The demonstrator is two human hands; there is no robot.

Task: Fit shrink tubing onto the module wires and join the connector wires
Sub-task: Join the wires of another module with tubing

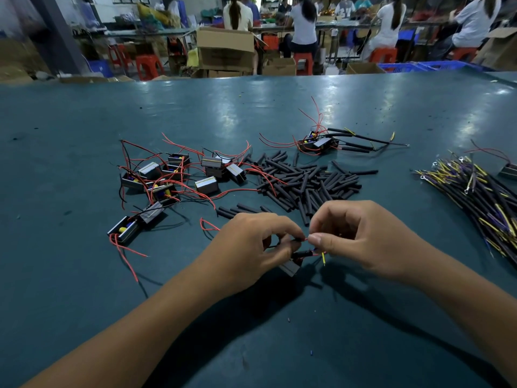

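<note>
- The left hand [251, 247] has its fingers curled around a module [291, 266], pinching a red wire [303, 240] with a dark sleeve on it, just on the near side of the tubing pile [305, 180].
- The right hand [361, 236] pinches that wire's tip between thumb and forefinger; a yellow wire [323, 258] pokes out below it.
- To do this step well, I judge: keep the sleeve pushed back clear of the bare end, twist the two conductors tightly together, then slide the tubing over the joint.
- Spare modules [173, 177] lie left of the pile, connector wires [481, 197] right, a finished unit [319, 142] beyond.
- No readable writing or brand shows.
</note>
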